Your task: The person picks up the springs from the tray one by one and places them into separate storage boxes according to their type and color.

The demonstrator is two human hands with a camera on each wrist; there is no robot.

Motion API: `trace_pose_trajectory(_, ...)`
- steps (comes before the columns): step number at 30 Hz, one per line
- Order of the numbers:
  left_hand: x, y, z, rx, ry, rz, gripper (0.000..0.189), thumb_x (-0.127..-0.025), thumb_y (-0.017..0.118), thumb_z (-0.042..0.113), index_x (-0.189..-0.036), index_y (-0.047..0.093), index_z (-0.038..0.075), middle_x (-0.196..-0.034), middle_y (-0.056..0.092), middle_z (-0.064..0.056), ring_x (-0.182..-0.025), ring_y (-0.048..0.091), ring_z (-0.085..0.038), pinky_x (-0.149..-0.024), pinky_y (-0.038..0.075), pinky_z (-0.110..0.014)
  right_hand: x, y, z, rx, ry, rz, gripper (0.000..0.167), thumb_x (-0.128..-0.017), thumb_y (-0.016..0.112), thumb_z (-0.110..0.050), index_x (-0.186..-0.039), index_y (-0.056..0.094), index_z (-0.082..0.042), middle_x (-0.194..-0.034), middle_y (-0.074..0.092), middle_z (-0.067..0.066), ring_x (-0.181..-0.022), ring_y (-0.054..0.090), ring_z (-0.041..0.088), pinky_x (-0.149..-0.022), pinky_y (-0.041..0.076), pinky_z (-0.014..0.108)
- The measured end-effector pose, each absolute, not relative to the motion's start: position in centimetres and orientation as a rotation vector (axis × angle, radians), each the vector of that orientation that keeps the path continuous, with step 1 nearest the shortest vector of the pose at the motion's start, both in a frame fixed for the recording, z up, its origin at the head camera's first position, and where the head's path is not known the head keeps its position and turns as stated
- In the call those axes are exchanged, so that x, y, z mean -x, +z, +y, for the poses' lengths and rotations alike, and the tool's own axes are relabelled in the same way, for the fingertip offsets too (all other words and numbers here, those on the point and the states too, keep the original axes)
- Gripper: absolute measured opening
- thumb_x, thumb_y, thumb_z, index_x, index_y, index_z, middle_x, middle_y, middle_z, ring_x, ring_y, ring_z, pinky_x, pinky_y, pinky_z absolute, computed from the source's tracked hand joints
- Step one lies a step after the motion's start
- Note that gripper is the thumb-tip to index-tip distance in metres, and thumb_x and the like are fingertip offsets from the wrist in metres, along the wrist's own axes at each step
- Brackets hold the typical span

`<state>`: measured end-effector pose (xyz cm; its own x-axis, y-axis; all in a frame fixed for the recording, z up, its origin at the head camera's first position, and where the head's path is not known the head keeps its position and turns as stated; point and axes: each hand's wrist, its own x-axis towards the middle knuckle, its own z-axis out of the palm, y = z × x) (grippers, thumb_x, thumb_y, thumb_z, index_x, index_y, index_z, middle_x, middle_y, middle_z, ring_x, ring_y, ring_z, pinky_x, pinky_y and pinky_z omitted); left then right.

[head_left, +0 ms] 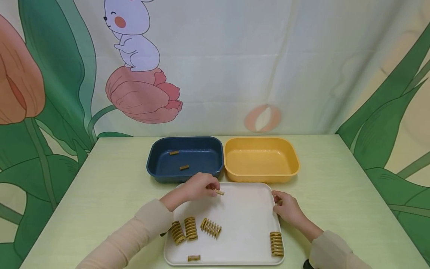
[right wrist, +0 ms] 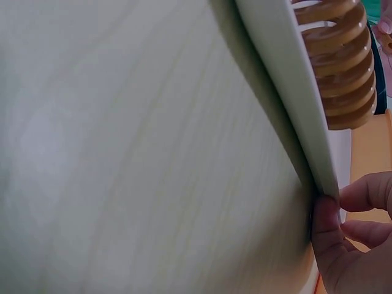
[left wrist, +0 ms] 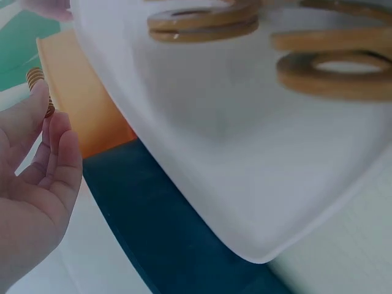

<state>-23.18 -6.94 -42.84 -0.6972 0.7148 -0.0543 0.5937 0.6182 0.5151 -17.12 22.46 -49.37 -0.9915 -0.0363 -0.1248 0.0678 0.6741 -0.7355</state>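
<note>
My left hand (head_left: 201,186) pinches a small brass-coloured spring (head_left: 220,192) between thumb and fingertips above the far part of the white tray (head_left: 243,224). In the left wrist view that small spring (left wrist: 35,76) sticks out past the thumb. On the tray's right rim, my right hand (head_left: 288,207) grips the edge, as the thumb and fingers (right wrist: 367,191) show in the right wrist view. A large spring (head_left: 276,244) lies near that side. Several large springs, one of them a looser coil (head_left: 211,228), lie at the tray's left. One small spring (head_left: 193,258) lies near the front rim.
Behind the tray stand a dark blue bin (head_left: 158,178) and a yellow bin (head_left: 262,175), side by side. Two small springs, one farther back (head_left: 174,152) and one nearer (head_left: 184,167), lie in the blue bin. A printed curtain (head_left: 218,74) hangs behind the pale green table (head_left: 322,164).
</note>
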Motion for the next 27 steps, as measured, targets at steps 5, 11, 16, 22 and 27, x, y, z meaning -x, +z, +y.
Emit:
trace_pose_trajectory(5,23.6,-42.5,-7.2,-1.035,0.760,2.588,0.010,-0.079,0.064,0.013,-0.088,0.064,0.010,-0.077,0.056,0.000,-0.071,0.049,-0.011,-0.065,0.042,-0.023,17.2,-49.4,22.4,-0.029,-1.214,2.754,0.049,-0.069,0.050,0.009,-0.118,0.048,0.011,-0.085,0.051,0.011,-0.072,0.047,0.017,-0.056,0.039,0.022)
trace_pose_trajectory(11,24.4,-43.2,-7.3,-1.037,0.791,2.602,0.012,-0.079,0.064,0.018,-0.088,0.064,0.011,-0.076,0.056,0.002,-0.070,0.047,-0.011,-0.065,0.042,-0.024,17.2,-49.4,22.4,-0.023,-1.207,2.756,0.050,-0.069,0.050,0.008,-0.118,0.048,0.011,-0.085,0.051,0.010,-0.072,0.046,0.017,-0.056,0.039,0.023)
trace_pose_trajectory(16,24.1,-42.4,-6.9,-0.937,0.773,2.645,0.012,-0.078,0.064,0.013,-0.089,0.065,0.010,-0.078,0.059,0.001,-0.071,0.048,-0.011,-0.065,0.043,-0.023,17.2,-49.3,22.4,-0.023,-1.200,2.760,0.049,-0.069,0.050,0.008,-0.118,0.048,0.011,-0.085,0.052,0.010,-0.072,0.047,0.017,-0.057,0.039,0.023)
trace_pose_trajectory(22,24.4,-42.1,-7.0,-0.896,0.786,2.671,0.014,-0.078,0.065,0.014,-0.091,0.065,0.010,-0.081,0.060,0.000,-0.072,0.049,-0.010,-0.065,0.043,-0.020,17.1,-49.3,22.4,-0.028,-1.205,2.754,0.049,-0.069,0.051,0.008,-0.118,0.048,0.011,-0.085,0.052,0.010,-0.072,0.047,0.017,-0.057,0.039,0.023)
trace_pose_trajectory(27,24.8,-42.0,-7.1,-0.898,0.814,2.678,0.014,-0.078,0.065,0.014,-0.091,0.065,0.009,-0.082,0.060,-0.001,-0.072,0.050,-0.011,-0.065,0.044,-0.021,17.1,-49.3,22.4,-0.035,-1.205,2.749,0.049,-0.069,0.050,0.008,-0.119,0.048,0.011,-0.085,0.051,0.010,-0.072,0.046,0.017,-0.056,0.038,0.023)
